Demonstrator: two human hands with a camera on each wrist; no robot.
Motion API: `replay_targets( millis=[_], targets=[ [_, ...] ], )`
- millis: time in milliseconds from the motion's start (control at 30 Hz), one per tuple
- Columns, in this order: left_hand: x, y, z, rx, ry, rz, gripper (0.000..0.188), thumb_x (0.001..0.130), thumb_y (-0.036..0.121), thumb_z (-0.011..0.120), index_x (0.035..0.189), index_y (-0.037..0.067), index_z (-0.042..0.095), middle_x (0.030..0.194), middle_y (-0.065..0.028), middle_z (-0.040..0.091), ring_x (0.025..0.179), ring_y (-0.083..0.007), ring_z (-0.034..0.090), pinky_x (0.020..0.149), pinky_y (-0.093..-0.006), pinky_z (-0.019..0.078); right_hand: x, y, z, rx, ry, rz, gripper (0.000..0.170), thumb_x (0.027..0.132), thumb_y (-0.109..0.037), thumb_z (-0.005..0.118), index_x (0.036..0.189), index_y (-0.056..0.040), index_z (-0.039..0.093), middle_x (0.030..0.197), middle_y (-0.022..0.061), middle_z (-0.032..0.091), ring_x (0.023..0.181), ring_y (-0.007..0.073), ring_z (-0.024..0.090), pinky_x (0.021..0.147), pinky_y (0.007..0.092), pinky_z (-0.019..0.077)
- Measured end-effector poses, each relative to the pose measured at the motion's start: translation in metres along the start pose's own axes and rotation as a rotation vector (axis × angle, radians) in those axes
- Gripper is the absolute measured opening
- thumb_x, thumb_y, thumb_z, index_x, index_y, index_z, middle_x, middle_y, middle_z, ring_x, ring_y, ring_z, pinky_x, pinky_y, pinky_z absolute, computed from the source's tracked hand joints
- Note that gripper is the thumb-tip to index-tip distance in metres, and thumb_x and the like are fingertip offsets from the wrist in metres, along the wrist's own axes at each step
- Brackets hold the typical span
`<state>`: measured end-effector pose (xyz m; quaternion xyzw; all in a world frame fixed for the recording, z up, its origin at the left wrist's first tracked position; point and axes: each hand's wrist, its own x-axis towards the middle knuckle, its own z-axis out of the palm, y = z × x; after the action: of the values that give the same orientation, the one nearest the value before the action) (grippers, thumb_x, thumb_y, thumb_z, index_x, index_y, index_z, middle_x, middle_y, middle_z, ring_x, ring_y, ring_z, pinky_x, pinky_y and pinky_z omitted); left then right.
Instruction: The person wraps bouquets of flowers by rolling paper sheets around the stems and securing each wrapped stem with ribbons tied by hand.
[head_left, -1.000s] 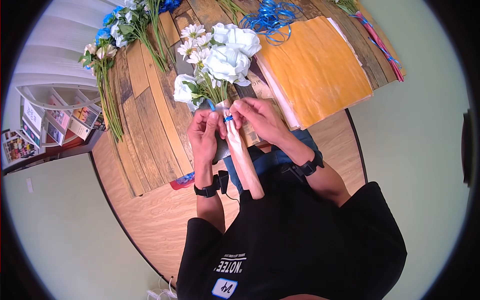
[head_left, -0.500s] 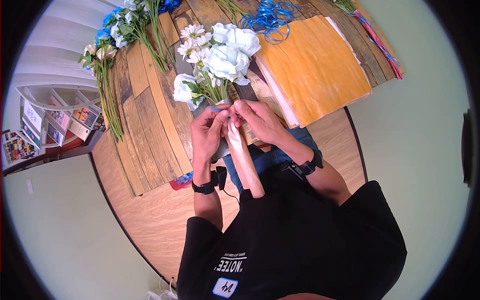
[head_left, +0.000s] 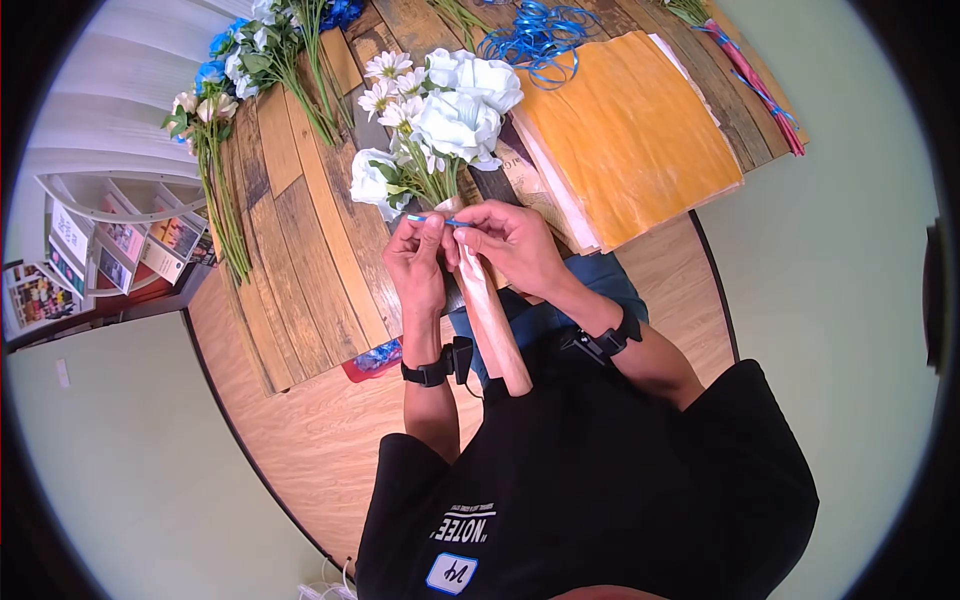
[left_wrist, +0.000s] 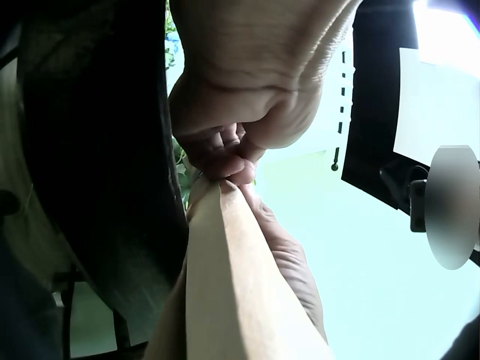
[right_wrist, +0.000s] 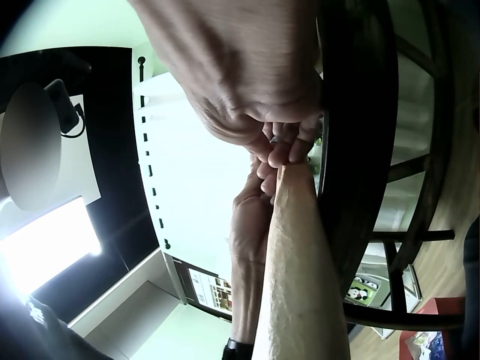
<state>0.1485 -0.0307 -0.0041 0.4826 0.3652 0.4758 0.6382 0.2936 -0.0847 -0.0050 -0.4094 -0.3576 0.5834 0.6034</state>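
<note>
A bouquet of large white roses (head_left: 456, 124) and white daisies (head_left: 390, 88) lies over the table's near edge. Pale paper (head_left: 492, 325) wraps its stems in a long narrow roll that points back to the person's body. At the neck of the roll, a thin blue ribbon (head_left: 416, 218) stretches between the two hands. The left hand (head_left: 414, 268) pinches the ribbon between thumb and forefinger, with a short end sticking out. Opposite it, the right hand (head_left: 518, 250) pinches the ribbon close over the paper. In both wrist views the fingers meet at the top of the paper roll (right_wrist: 296, 262), hiding the knot area.
A stack of orange and white wrapping sheets (head_left: 630, 140) lies right of the bouquet, beneath a tangle of blue ribbon (head_left: 540, 38). Loose flower stems (head_left: 220, 200) are along the table's left side. A pink-wrapped bundle (head_left: 755, 85) is at the far right edge.
The hands came together over the blue band at the neck, then drew slightly apart with the ribbon between them. The left forearm shifted slightly right; the bouquet stayed nearly in place.
</note>
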Motion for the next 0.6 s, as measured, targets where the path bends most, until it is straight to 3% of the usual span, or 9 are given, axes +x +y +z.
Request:
replay_targets(
  millis=[300,600],
  targets=[
    [-0.001,-0.006,0.000,-0.094,0.052,0.030,0.018,0.102,0.019,0.062,0.096,0.002,0.064,0.067,-0.0019,0.059,0.052,-0.0074,0.051,0.046,-0.0207,0.0367,0.001,0.003,0.004,-0.263,0.097,-0.129,0.015,0.096,-0.006,0.066,0.106,0.0046,0.069,0.090,0.0043,0.067,0.076,0.0073,0.062,0.068,0.0240,0.0517],
    [-0.002,-0.010,-0.001,-0.105,0.068,0.030,0.017,0.101,0.018,0.063,0.100,0.001,0.064,0.068,-0.0027,0.060,0.052,-0.0083,0.052,0.046,-0.0211,0.0384,0.002,0.003,0.005,-0.154,0.041,-0.060,0.012,0.099,-0.007,0.063,0.103,0.0048,0.065,0.084,0.0036,0.066,0.074,0.0071,0.060,0.068,0.0246,0.0508]
  ],
)
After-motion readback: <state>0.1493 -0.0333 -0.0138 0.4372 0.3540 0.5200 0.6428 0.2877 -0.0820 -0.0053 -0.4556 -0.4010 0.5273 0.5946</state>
